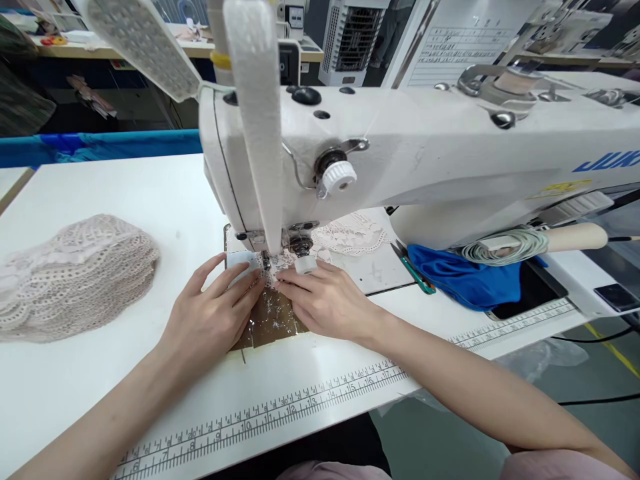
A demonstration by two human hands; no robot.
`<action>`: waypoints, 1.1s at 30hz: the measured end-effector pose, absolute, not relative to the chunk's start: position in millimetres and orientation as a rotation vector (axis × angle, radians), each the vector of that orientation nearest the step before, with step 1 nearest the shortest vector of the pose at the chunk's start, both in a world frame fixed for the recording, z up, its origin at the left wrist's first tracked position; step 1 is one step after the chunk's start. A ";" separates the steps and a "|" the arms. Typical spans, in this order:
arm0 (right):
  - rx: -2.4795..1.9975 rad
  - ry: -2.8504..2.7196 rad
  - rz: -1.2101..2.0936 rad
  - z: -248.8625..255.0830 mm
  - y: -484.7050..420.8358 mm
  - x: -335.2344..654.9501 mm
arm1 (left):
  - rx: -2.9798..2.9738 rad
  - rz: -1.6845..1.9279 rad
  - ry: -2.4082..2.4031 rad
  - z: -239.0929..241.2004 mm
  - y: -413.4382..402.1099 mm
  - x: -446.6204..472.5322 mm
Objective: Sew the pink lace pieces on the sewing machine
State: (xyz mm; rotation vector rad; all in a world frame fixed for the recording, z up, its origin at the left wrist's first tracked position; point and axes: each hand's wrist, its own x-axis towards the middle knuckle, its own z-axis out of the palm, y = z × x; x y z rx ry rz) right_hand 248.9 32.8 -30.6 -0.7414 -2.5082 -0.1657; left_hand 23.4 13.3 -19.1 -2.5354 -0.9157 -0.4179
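While bare white table lies open leftward to a lace pile, left hand flat, fingers spread on lace strip under the sewing machine, right hand pressing it, possibly pinching its edge, ruler along the near rim.

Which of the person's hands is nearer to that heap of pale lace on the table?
Left. The left hand lies flat by the needle, on the heap's side, though apart from the lace heap. The right hand sits beyond it, farther from the heap.
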 end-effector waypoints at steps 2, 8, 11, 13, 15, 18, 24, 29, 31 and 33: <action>-0.739 -2.510 -0.146 -29.7 32.8 249.9 | -2.536 -0.416 -0.922 -18.8 12.8 23.1; -0.747 -2.546 -0.116 -28.6 33.4 250.9 | -2.533 -0.427 -0.908 -17.6 13.4 23.6; -0.749 -2.551 -0.120 -28.2 33.7 250.7 | -2.527 -0.427 -0.915 -17.1 14.2 24.1; -0.753 -2.557 -0.125 -28.2 34.0 250.3 | -2.520 -0.430 -0.910 -17.2 14.8 24.2; -0.759 -2.568 -0.128 -28.7 34.3 249.9 | -2.510 -0.431 -0.907 -17.9 15.9 23.9; -0.761 -2.571 -0.142 -30.0 35.0 249.1 | -2.495 -0.428 -0.915 -20.0 18.2 23.0; -0.760 -2.569 -0.154 -30.4 35.8 248.2 | -2.464 -0.427 -0.931 -21.8 20.6 22.6; -0.752 -2.543 -0.141 -30.4 34.3 248.9 | -2.476 -0.440 -0.931 -20.1 18.2 24.0; -0.749 -2.528 -0.133 -30.8 33.7 249.0 | -2.479 -0.441 -0.935 -20.3 18.0 24.1; -0.750 -2.525 -0.126 -31.2 33.2 248.9 | -2.478 -0.441 -0.941 -20.9 18.3 24.3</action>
